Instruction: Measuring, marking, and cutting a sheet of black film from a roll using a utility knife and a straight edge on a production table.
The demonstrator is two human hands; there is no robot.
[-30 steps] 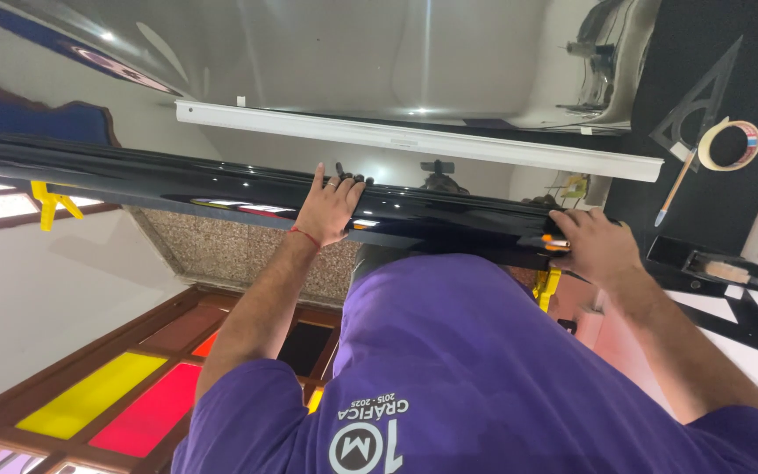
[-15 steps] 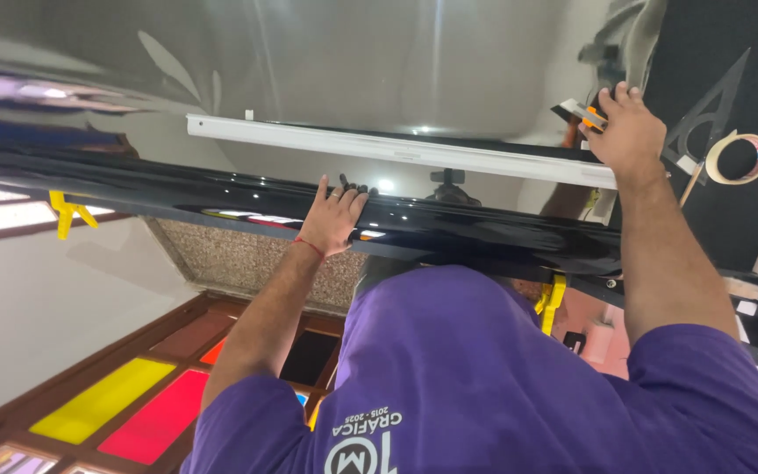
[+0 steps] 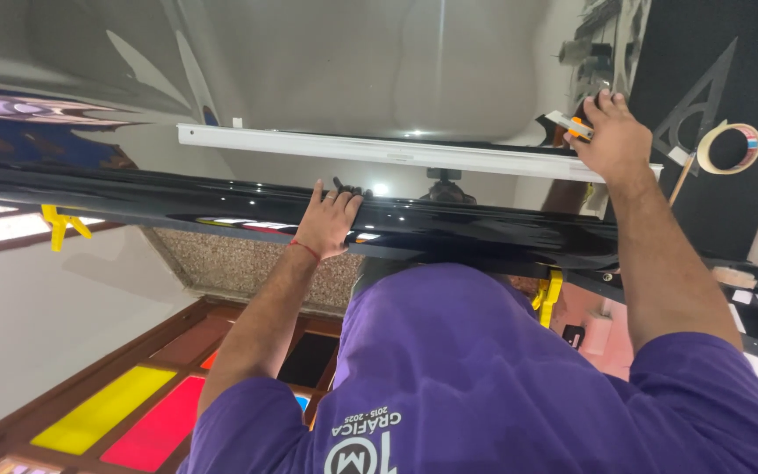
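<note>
Here the left hand (image 3: 326, 221) lies flat, fingers spread, pinning the glossy black film sheet (image 3: 221, 204) against slipping; the right hand (image 3: 614, 140) pinches what looks like an orange-and-white utility knife (image 3: 569, 125) at the long white straightedge (image 3: 379, 151), guiding it.

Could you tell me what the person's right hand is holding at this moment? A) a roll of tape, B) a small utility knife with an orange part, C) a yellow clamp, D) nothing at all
B: the right hand grips a small utility knife with an orange part at the end of the white rail, while the tape roll lies apart on the dark surface.
</note>
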